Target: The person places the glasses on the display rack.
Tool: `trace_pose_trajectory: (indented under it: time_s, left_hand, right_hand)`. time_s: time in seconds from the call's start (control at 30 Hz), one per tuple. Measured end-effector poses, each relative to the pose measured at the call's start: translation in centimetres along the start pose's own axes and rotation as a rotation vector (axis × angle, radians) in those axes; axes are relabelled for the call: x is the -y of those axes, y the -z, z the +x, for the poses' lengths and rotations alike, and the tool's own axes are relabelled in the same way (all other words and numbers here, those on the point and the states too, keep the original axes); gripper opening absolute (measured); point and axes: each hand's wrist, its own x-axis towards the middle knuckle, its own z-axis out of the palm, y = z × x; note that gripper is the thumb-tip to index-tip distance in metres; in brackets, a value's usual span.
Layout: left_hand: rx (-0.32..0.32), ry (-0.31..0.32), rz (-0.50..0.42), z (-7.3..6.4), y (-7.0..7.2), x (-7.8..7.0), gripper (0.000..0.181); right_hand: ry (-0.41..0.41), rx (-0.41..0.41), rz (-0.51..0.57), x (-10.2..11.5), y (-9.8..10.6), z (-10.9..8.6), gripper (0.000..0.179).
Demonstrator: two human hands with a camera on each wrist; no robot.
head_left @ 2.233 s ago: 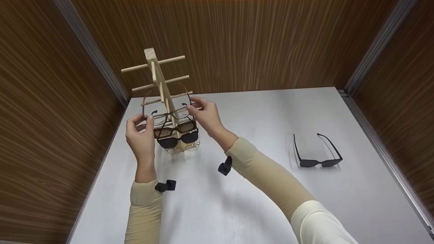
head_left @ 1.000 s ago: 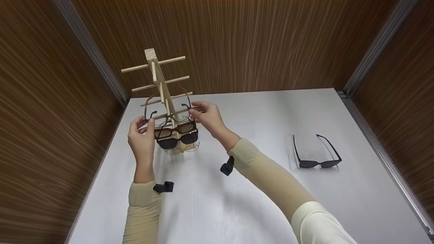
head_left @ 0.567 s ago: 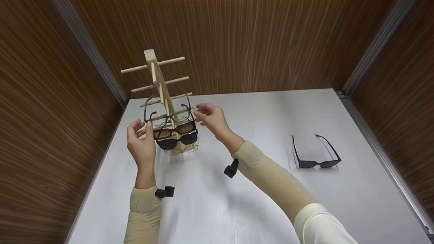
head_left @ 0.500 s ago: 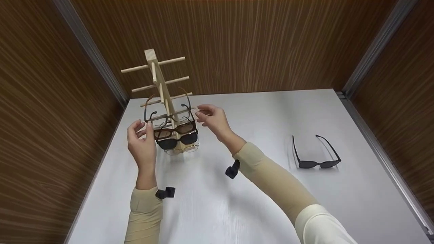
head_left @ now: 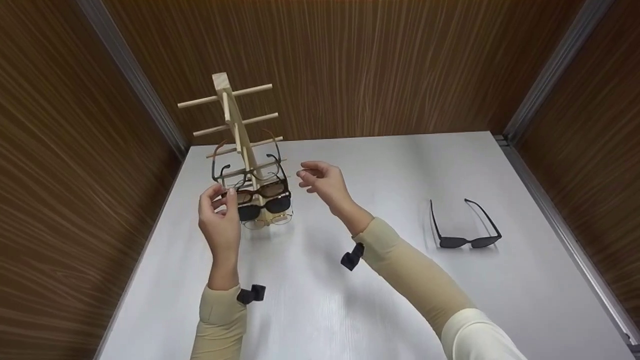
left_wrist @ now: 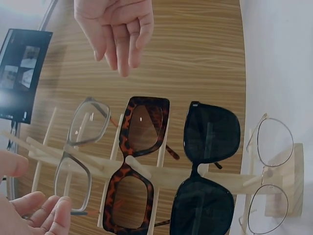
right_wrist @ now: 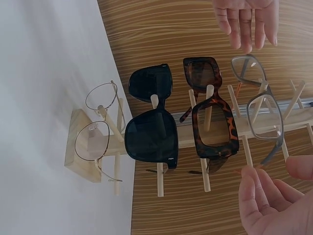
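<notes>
To the left of the wooden eyewear rack (head_left: pixel 242 134), just beside the hanging frames: left hand (head_left: pixel 220 215), relaxed, fingers softly curved and thumb parted from them, gripping nothing; light contact impossible to tell. To the right of the rack, apart from it: right hand (head_left: pixel 327 185), likewise loose, slightly bent and free of any frame. Both hands well separated, with the rack between. Over the forearms, beige sleeves (head_left: pixel 222 320) in wrinkled fabric.

Midway up the rack: grey-framed eyeglasses (left_wrist: pixel 67 149), smooth rounded rectangles with clear lenses, temples orange-brown toward the tips. Just below on the rack: tortoiseshell sunglasses (left_wrist: pixel 123 170), squared, thick-rimmed, mottled orange and dark brown. Lower again: glossy black sunglasses (left_wrist: pixel 200 187) with broad dark lenses. Nearest the rack's foot: gold wire-rimmed glasses (left_wrist: pixel 264 172), thin and rounded. In the rack itself, pale smooth wood, with slim round rods crossing a flat slanted upright.

Well to the right of the rack: loose black sunglasses (head_left: pixel 468 242), temples spread, on a pale, faintly grained surface (head_left: pixel 310 320). Behind the rack, brown panelling (head_left: pixel 375 75) with streaked wood grain. Past the rack's top end in the left wrist view, a dark rectangular screen (left_wrist: pixel 24 73).
</notes>
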Motion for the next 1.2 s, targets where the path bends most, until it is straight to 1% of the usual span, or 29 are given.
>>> trace_pose_trajectory:
  time_s: [0.3, 0.47, 0.7, 0.77, 0.93, 1.0, 1.2]
  left_hand:
    - [0.048, 0.014, -0.02, -1.1, -0.4, 0.2, 0.036]
    - [0.074, 0.019, -0.057, -1.6, -0.5, 0.4, 0.033]
    - [0.112, 0.054, -0.105, -2.3, -1.0, 0.6, 0.029]
    - [0.128, 0.062, -0.113, -2.5, -1.1, 0.3, 0.029]
    - [0.167, 0.076, -0.112, -3.4, -1.0, -1.9, 0.027]
    - [0.18, 0.076, -0.109, -3.7, -0.9, -2.5, 0.026]
    - [0.205, 0.073, -0.126, -4.1, -1.4, -2.3, 0.025]
  right_hand:
    - [0.029, -0.01, 0.007, -0.5, 0.9, -0.9, 0.03]
    - [0.019, -0.017, 0.018, -0.9, 1.3, -1.5, 0.03]
    - [-0.007, -0.024, 0.044, -1.5, 2.0, -2.4, 0.029]
    - [-0.008, -0.031, 0.051, -1.7, 2.3, -2.7, 0.029]
    - [-0.012, -0.044, 0.062, -2.1, 2.8, -3.3, 0.029]
    - [-0.014, -0.048, 0.064, -2.4, 3.0, -3.6, 0.029]
    - [-0.022, -0.068, 0.091, -3.2, 3.8, -4.2, 0.029]
